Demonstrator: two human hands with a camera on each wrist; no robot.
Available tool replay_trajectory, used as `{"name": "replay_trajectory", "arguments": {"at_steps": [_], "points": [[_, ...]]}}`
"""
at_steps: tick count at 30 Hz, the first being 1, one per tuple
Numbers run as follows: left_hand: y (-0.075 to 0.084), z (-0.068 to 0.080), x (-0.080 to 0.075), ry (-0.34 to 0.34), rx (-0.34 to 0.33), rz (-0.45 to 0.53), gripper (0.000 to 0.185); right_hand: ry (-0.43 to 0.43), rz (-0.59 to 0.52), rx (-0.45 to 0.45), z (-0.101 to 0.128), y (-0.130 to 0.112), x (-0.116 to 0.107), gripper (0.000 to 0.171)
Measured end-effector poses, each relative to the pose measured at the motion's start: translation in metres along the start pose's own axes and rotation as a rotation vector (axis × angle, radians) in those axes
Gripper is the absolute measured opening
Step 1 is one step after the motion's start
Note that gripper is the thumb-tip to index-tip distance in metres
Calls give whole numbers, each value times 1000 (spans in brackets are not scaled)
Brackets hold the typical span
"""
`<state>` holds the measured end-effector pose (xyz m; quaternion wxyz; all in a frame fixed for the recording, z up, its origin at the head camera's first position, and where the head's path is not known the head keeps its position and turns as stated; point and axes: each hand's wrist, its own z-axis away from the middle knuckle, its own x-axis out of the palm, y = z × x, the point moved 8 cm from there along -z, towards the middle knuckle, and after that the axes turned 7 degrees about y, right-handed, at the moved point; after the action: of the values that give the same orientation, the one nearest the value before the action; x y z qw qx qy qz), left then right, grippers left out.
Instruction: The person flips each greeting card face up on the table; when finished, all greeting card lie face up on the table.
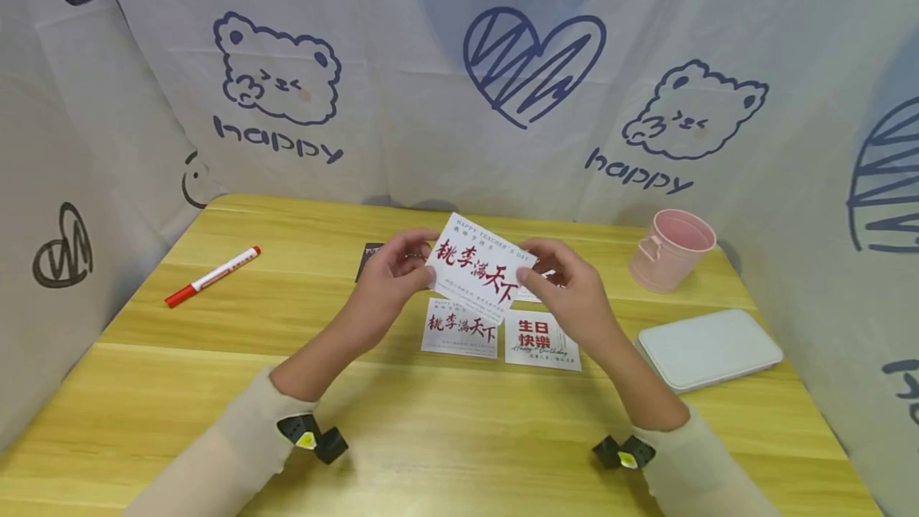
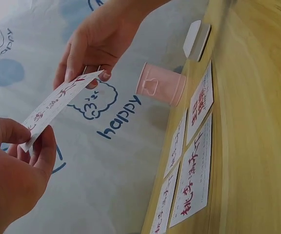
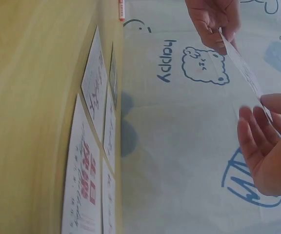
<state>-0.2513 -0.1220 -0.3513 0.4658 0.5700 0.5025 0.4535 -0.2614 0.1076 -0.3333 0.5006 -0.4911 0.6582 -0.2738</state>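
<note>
A white card (image 1: 477,270) with red brush lettering is held tilted in the air above the yellow wooden worktop (image 1: 431,437), which is walled in by pale cloth printed with bears and hearts. The left hand (image 1: 388,274) pinches its left edge; the right hand (image 1: 567,286) pinches its right edge. More cards (image 1: 459,328) lie beneath, with a pink cup (image 1: 671,250) nearby. The left wrist view shows the held card edge-on (image 2: 57,105).

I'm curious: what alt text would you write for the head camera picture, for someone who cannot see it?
A person's left hand and right hand hold a white card with red Chinese lettering up over a light wooden table. Below it lie two similar white cards, with a red marker pen, a pink metal bucket and a flat white case nearby.
</note>
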Motion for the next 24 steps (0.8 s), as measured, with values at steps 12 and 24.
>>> {"name": "replay_trajectory", "arguments": {"at_steps": [12,24], "points": [[-1,1,-30,-54,21,-283,44,-152,-172,99,1,17,43,29],[-54,-1,-105,-125,-191,-463,40,-402,32,104,-10,37,137,30]]}}
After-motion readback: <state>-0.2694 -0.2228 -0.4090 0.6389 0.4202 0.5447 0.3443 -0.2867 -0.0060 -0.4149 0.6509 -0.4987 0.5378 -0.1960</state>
